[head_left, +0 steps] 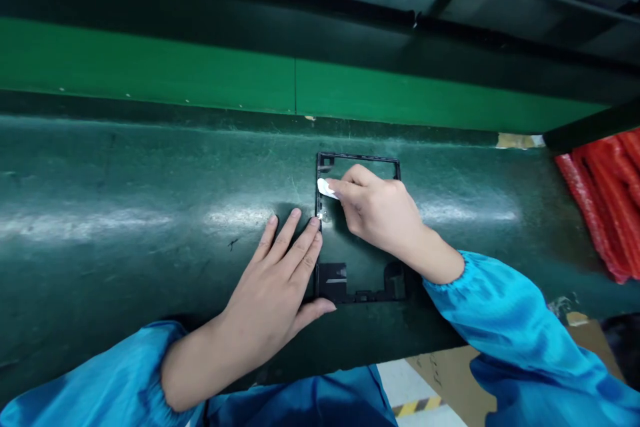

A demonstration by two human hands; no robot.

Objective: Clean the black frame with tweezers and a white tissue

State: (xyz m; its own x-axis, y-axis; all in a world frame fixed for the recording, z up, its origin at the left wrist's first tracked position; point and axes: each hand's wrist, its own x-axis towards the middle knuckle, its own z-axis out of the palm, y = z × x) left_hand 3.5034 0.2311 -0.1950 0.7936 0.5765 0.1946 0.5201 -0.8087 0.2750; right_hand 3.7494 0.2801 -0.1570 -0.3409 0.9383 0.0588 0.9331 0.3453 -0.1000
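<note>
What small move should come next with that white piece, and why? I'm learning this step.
Probably press the white piece down onto the frame's left rail. The right hand pinches it right at that rail near the top corner, and the left hand lies flat against the frame's left edge, steadying it on the green belt. Whether the piece already touches the rail I cannot tell.

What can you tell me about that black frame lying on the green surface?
The black frame is a thin rectangular part, plastic by the look, open in the middle so the green belt shows through. Its near end has a wider section with notches and cut-outs. It lies flat. The left hand presses flat against its left edge, while the right hand pinches a small white piece at the same edge, further up.
</note>
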